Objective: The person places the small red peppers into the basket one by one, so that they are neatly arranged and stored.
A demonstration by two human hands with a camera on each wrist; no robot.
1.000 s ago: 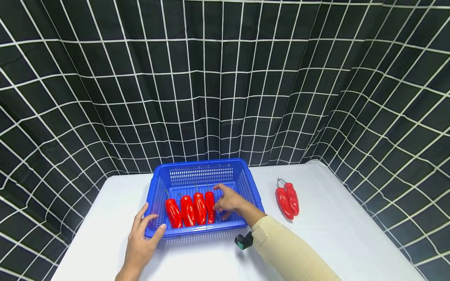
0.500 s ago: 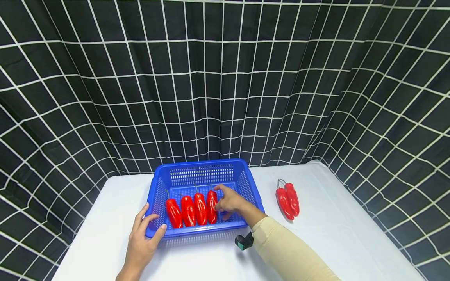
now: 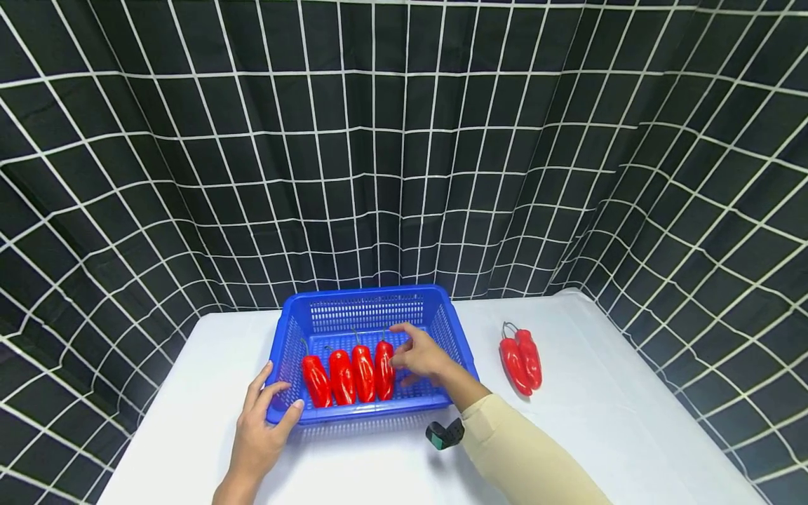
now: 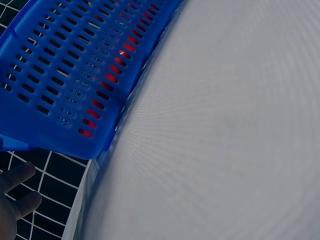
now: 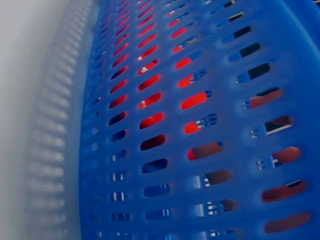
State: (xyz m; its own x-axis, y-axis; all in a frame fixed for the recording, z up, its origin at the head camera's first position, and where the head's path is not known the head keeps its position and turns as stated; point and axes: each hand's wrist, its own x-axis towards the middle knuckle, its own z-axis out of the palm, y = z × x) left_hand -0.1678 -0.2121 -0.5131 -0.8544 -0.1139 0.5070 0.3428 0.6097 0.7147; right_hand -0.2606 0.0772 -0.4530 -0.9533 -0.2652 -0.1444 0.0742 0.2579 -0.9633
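Note:
In the head view a blue plastic basket (image 3: 372,414) stands on the white table with several red peppers in a row inside. My left hand (image 3: 259,428) is at its near left corner, fingers spread over the rim and thumb at the front edge. My right hand (image 3: 424,358) reaches into the basket beside the rightmost red pepper (image 3: 384,370), its bent fingers right at the pepper's edge. The left wrist view catches two fingers (image 4: 20,177) near the basket end (image 4: 50,75). Through the slots, the right wrist view shows red peppers (image 5: 194,101) and parts of my hand.
Two more red peppers (image 3: 517,361) lie side by side on the table right of the basket. A small black device (image 3: 445,434) is at my right wrist, close to the basket's front. A black curtain with white grid lines (image 3: 404,140) hangs behind the table.
The rightmost pepper in the basket shifted slightly right, then stayed. My right fingers have since lifted and drawn back a little from it. My left hand stays at the corner.

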